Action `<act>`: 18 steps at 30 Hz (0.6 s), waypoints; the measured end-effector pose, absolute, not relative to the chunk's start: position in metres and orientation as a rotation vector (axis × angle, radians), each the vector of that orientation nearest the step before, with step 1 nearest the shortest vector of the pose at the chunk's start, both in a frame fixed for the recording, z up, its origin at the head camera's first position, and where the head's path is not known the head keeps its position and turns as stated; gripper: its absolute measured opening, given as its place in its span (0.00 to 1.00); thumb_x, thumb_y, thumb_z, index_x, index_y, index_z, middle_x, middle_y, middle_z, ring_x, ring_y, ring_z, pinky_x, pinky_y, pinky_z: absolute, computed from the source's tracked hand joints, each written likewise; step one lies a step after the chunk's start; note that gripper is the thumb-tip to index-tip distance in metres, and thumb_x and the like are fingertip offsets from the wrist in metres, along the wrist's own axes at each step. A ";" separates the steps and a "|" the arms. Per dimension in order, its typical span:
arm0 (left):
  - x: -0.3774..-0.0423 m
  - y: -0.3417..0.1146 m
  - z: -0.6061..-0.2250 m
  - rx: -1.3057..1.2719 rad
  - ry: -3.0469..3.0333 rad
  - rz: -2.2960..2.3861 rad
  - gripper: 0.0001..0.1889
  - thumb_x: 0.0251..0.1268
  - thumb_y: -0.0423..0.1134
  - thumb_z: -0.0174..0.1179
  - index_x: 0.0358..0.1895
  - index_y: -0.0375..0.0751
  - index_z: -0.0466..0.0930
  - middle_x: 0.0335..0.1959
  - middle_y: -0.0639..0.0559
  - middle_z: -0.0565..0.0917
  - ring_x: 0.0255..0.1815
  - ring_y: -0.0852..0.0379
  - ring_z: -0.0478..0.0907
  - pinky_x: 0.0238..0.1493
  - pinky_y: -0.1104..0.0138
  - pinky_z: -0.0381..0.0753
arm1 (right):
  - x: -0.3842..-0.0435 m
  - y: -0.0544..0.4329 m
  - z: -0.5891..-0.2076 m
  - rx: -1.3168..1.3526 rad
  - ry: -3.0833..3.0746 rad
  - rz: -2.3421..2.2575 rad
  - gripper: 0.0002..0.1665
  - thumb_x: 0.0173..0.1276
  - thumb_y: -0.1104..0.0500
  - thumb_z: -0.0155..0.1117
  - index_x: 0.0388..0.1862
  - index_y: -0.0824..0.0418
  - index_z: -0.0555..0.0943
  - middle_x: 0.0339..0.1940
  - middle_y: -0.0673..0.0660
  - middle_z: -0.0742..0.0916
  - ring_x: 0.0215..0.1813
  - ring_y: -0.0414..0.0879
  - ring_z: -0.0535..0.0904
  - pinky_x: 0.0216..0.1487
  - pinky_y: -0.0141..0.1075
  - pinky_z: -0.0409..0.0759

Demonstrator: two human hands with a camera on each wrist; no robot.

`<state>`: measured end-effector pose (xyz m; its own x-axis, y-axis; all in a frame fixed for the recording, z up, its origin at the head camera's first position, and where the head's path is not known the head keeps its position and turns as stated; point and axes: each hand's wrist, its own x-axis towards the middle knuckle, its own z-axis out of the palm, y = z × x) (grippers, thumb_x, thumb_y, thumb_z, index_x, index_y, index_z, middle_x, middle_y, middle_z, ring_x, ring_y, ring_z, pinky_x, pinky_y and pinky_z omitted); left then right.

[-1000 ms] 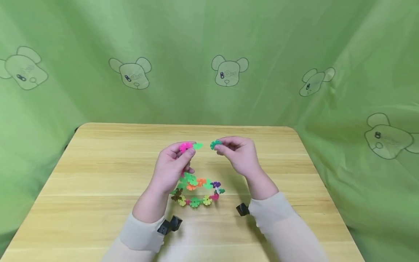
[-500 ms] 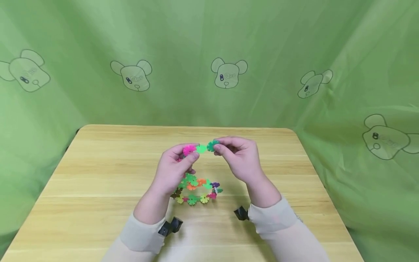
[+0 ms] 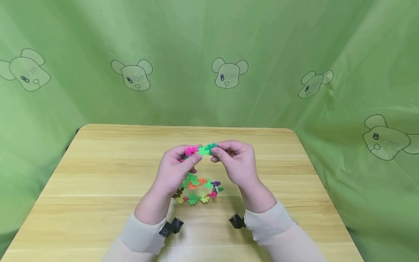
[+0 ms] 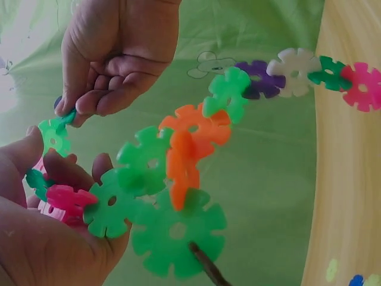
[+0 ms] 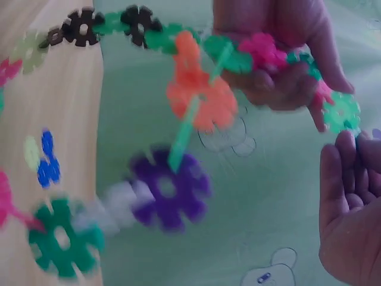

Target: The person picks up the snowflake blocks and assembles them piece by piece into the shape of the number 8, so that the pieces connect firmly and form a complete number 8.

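Note:
My left hand (image 3: 173, 169) pinches a pink notched plastic disc (image 3: 191, 151) with a light green disc (image 3: 203, 150) slotted to its right. My right hand (image 3: 240, 163) pinches a dark green disc (image 3: 211, 147) against that light green one; whether their slots interlock I cannot tell. Below my left hand hangs a loop of linked discs, among them an orange disc (image 5: 202, 101), a purple disc (image 5: 169, 187) and a white disc (image 4: 294, 71). A pink disc (image 4: 70, 201) sits by my left palm in the left wrist view. Left fingers hide part of the chain.
Both hands are above a wooden table (image 3: 108, 174). Loose blue pieces (image 5: 49, 161) and a pale yellow piece (image 5: 32, 152) lie on it in the right wrist view. A green curtain (image 3: 183, 32) with bear-head outlines stands behind the table and at its sides.
My right hand has brought the dark green disc leftward to the light green disc, closing the gap. My left hand has shifted slightly right. The loop hangs much as before.

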<state>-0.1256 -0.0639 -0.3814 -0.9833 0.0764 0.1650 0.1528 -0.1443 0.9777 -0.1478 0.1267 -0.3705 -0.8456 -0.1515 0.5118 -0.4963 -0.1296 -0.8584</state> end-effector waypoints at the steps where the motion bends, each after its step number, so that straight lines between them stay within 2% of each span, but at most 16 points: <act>1: -0.125 -0.064 -0.381 -0.269 -2.016 -2.325 0.08 0.71 0.26 0.66 0.45 0.21 0.83 0.50 0.42 0.89 0.35 0.60 0.80 0.32 0.68 0.85 | -0.148 0.126 -0.371 0.734 -1.889 2.049 0.04 0.64 0.84 0.64 0.37 0.88 0.80 0.33 0.46 0.91 0.29 0.38 0.87 0.37 0.35 0.90; 4: -0.125 -0.064 -0.381 -0.284 -2.028 -2.305 0.08 0.71 0.26 0.65 0.47 0.22 0.85 0.42 0.48 0.88 0.33 0.60 0.79 0.32 0.68 0.86 | -0.148 0.125 -0.370 0.752 -1.898 1.993 0.03 0.64 0.84 0.64 0.37 0.86 0.81 0.33 0.45 0.91 0.29 0.37 0.87 0.37 0.34 0.89; 6: -0.125 -0.066 -0.380 -0.310 -2.068 -2.263 0.09 0.72 0.27 0.66 0.50 0.25 0.86 0.40 0.51 0.87 0.34 0.59 0.78 0.34 0.67 0.86 | -0.148 0.126 -0.368 0.758 -1.916 1.972 0.03 0.63 0.84 0.65 0.37 0.85 0.82 0.33 0.44 0.91 0.29 0.37 0.87 0.36 0.34 0.89; 10: -0.124 -0.070 -0.375 -0.406 -2.151 -2.140 0.13 0.71 0.29 0.68 0.55 0.30 0.86 0.40 0.46 0.87 0.35 0.56 0.80 0.37 0.68 0.84 | -0.148 0.126 -0.366 0.793 -1.930 1.968 0.04 0.62 0.84 0.66 0.37 0.84 0.82 0.33 0.47 0.92 0.30 0.37 0.87 0.36 0.34 0.89; 13: -0.125 -0.070 -0.369 -0.463 -2.164 -2.072 0.14 0.70 0.30 0.70 0.55 0.31 0.87 0.41 0.43 0.88 0.35 0.58 0.82 0.34 0.70 0.83 | -0.148 0.123 -0.366 0.869 -1.936 1.951 0.04 0.63 0.83 0.67 0.37 0.83 0.83 0.33 0.57 0.92 0.31 0.38 0.88 0.36 0.35 0.90; 16: -0.126 -0.071 -0.367 -0.452 -2.147 -2.076 0.10 0.69 0.29 0.69 0.51 0.30 0.88 0.36 0.44 0.87 0.25 0.61 0.77 0.25 0.72 0.78 | -0.158 0.123 -0.371 0.948 -1.975 1.945 0.04 0.67 0.80 0.65 0.40 0.84 0.82 0.33 0.71 0.90 0.33 0.41 0.89 0.38 0.39 0.90; 18: -0.126 -0.074 -0.368 -0.411 -2.122 -2.099 0.07 0.70 0.28 0.68 0.47 0.29 0.88 0.32 0.46 0.85 0.22 0.63 0.74 0.21 0.73 0.74 | -0.173 0.124 -0.380 0.882 -2.073 1.945 0.07 0.71 0.76 0.63 0.44 0.83 0.82 0.35 0.74 0.88 0.34 0.42 0.89 0.39 0.40 0.91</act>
<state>-0.1263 -0.0736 -0.3675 -0.9547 0.1021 0.2794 0.2805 -0.0037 0.9599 -0.1725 0.1238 -0.3801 -0.8118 -0.3026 0.4995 -0.5176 -0.0232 -0.8553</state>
